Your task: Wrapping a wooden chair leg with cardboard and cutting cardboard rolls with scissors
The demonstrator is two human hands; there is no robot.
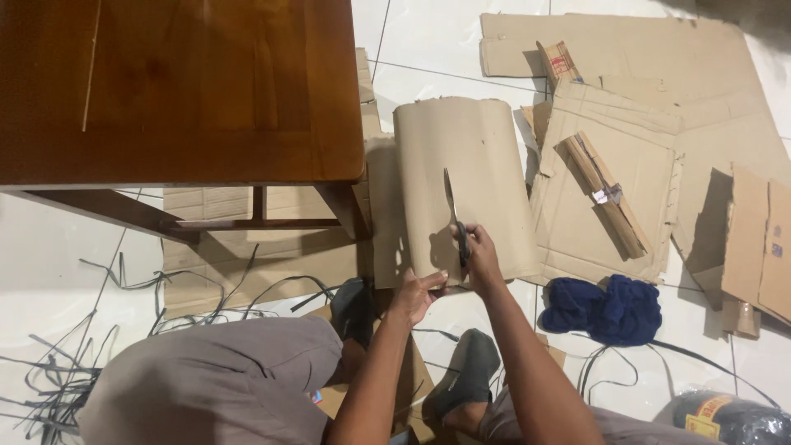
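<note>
Knees cropped, right hand (480, 257) hiding scissors' (454, 213) handles, left hand (414, 294) gripping cardboard (486, 156)

Two bare forearms rise from the bottom centre of the frame, with no sleeves, watch or rings in sight. The left hand (418, 294) and the right hand (480, 262) wear no gloves. Loose, greyish-taupe trousers (214, 379) of plain cloth cover the legs across the lower left and along the bottom right edge. Dark grey socks (464, 368) cover both feet at lower centre.
</note>
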